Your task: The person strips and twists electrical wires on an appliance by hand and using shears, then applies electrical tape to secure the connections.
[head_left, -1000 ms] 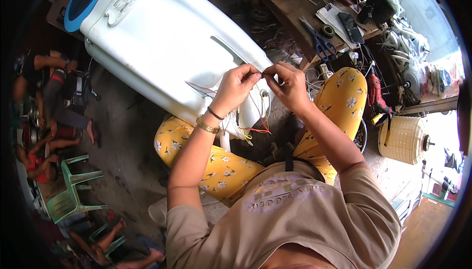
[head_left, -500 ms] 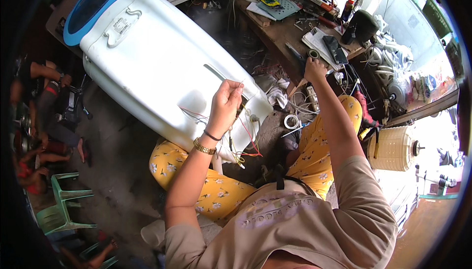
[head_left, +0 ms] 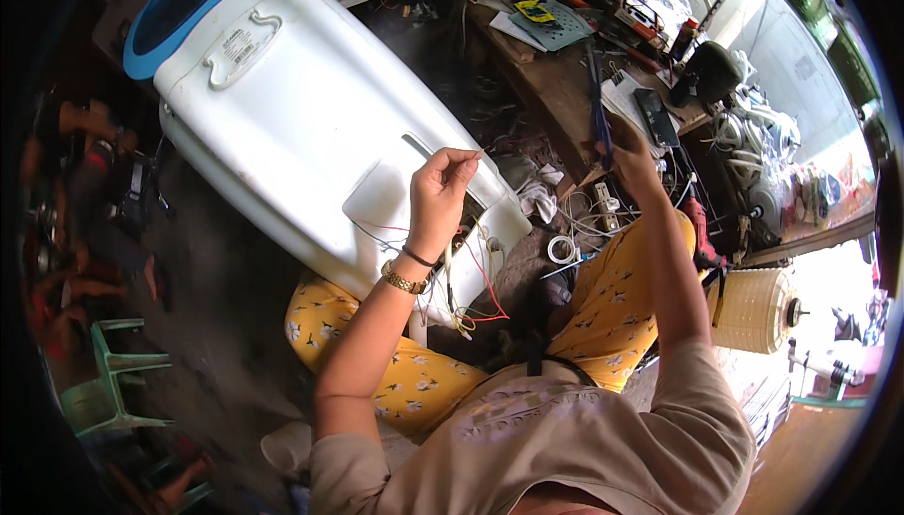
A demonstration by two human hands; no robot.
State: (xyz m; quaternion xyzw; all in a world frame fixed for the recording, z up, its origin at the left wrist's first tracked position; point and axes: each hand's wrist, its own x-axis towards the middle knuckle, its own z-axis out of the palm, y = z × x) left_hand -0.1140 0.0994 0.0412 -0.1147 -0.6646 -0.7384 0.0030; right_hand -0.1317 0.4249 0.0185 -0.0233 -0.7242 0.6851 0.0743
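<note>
The white plastic appliance body [head_left: 292, 129] with a blue rim lies across the space before me; loose red, yellow and white wires [head_left: 485, 289] hang from an opening near its lower right end. My left hand [head_left: 440, 193] is over that opening, fingertips pinched on a thin wire whose end is hard to make out. My right hand [head_left: 629, 159] is at the workbench edge, closed on blue-handled scissors [head_left: 599, 101] held upright.
On the cluttered workbench [head_left: 537, 82] lie a black phone [head_left: 656, 117], papers and tools. A red drill [head_left: 702, 233] and a cream drum [head_left: 753, 313] are at the right. Green chairs [head_left: 122, 360] and other people in shadow are at the left.
My right hand has left the left one, reached to the bench and lifted the scissors. My left hand still pinches near the opening.
</note>
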